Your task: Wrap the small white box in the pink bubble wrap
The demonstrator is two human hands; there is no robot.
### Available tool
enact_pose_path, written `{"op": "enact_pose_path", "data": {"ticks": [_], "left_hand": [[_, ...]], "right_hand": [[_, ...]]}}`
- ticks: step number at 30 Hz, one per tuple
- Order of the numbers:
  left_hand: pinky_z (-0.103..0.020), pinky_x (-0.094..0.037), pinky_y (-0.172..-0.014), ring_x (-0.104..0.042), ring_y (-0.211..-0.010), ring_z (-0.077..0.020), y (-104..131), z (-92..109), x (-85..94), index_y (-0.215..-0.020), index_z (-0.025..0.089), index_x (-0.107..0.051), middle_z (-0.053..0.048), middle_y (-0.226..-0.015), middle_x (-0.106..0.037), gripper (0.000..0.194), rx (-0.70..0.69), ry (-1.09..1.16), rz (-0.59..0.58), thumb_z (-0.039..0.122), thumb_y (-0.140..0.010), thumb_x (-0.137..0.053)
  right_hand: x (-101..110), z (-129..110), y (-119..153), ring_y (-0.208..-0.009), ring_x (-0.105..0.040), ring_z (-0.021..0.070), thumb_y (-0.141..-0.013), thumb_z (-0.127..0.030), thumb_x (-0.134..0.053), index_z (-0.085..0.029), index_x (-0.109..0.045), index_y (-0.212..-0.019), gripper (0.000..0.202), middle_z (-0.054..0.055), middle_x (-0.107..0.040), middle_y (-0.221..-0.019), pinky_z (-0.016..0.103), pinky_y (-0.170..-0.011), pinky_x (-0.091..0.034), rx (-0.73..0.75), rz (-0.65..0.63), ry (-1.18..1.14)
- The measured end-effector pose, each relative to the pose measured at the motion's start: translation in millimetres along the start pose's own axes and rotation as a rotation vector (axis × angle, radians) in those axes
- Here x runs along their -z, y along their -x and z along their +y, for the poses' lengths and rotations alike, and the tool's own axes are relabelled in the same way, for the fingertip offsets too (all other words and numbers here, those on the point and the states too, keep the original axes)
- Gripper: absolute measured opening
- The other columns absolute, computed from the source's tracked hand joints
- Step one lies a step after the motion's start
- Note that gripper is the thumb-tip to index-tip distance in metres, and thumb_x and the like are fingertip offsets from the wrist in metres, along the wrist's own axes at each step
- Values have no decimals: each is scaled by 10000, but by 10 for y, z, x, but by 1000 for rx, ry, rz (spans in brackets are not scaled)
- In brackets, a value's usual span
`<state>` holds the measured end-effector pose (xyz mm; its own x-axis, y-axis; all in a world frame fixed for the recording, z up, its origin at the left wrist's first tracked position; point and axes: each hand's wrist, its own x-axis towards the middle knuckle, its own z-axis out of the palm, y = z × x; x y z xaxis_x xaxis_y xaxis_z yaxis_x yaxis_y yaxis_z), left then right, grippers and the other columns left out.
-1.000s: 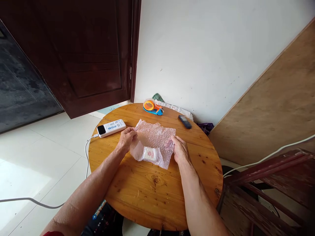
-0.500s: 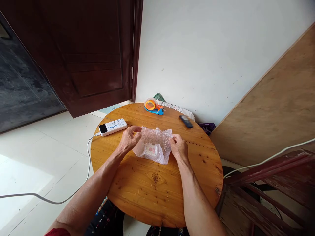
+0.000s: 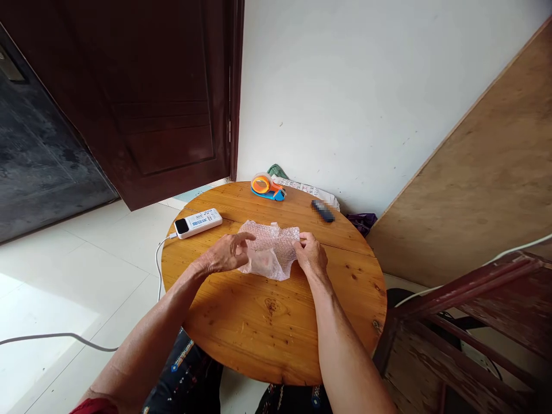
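A sheet of pinkish bubble wrap (image 3: 282,238) lies spread on the round wooden table in front of me. Under its near flap a small flat white packet (image 3: 266,263) shows faintly; its red print is blurred through the plastic. My right hand (image 3: 311,253) pinches the sheet's right edge between thumb and fingers. At the left edge is my left hand (image 3: 226,253), thumb and forefinger apart, with the fingertips over or against the wrap. Whether they press on it I cannot tell.
On the wooden table (image 3: 271,345), a white device (image 3: 199,223) with a cable (image 3: 158,259) lies left, an orange and blue tape dispenser (image 3: 268,187) stands at the back, and a dark pixelated object (image 3: 322,211) lies back right. A wall (image 3: 345,86) rises behind.
The near flap of bubble wrap now covers the white packet, which lay more exposed before. My left hand has moved down along the left edge; my right hand still grips the right edge.
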<state>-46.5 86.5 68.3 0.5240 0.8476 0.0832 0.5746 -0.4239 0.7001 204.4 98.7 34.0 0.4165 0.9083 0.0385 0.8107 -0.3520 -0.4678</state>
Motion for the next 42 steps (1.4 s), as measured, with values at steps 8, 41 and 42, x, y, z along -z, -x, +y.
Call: {"op": "enact_pose_path", "data": {"ticks": [8,41,42], "left_hand": [[-275,-473,-697,-593,-752,-172,650,257,-334,-823,172,-690,-36,-792,-634,207,-442,3,-345,137,-660,-567],[-371,-539,-849,-611,-953,-223,251,481,-914,-986,162,-654,-105,-1090,-607,215,-216,-351,-103,126,-906,-458],[-396,-532,-889,-599,-1014,-245,226,483,-954,-1004,154,-654,-119,-1145,-599,213,-240,-373,-78,131,-907,-465]], "right_hand": [[2,-35,55,-990,-657,256,-906,-333,-535,-248,-594,-1239,349,65,-746,-1036,305,-729,-406,38,-22,97],[19,57,62,-1122,-614,260,-904,-341,-589,-178,-544,-1301,431,123,-676,-1198,338,-889,-437,50,92,135],[22,58,62,-1118,-615,260,-903,-345,-590,-180,-546,-1298,430,122,-676,-1199,339,-889,-437,46,89,133]]}}
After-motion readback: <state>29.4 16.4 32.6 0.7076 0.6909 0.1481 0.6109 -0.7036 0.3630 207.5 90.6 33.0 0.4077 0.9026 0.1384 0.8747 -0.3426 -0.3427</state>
